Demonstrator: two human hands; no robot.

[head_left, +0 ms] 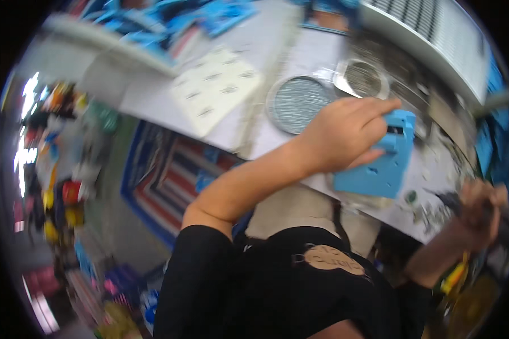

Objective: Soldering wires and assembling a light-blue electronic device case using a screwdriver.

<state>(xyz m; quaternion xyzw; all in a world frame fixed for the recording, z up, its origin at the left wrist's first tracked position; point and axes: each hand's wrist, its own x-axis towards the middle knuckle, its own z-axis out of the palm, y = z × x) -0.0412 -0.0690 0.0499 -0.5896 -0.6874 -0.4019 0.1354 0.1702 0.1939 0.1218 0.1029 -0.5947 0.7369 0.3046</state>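
My left hand [350, 133] reaches across the worktable to a light blue plastic panel [373, 175] with slots and small holes. Its fingers are curled at the panel's upper left part, the thumb lying against the panel's face; part of the panel is hidden beneath the hand. Off to the right, my right hand [481, 212] is smeared by motion, its fingers closed around a dark tool [448, 199] with a thin tip that points left. What kind of tool it is, the blur does not show. Small metal parts [432, 214] lie scattered between the right hand and the panel.
A round mesh disc [300, 104] and a metal ring [363, 79] lie beyond my left hand. To the left is a printed cream sheet [215, 89]. Blue plastic pieces [169, 20] are heaped at the far left. A white slatted housing [430, 37] stands at the far right.
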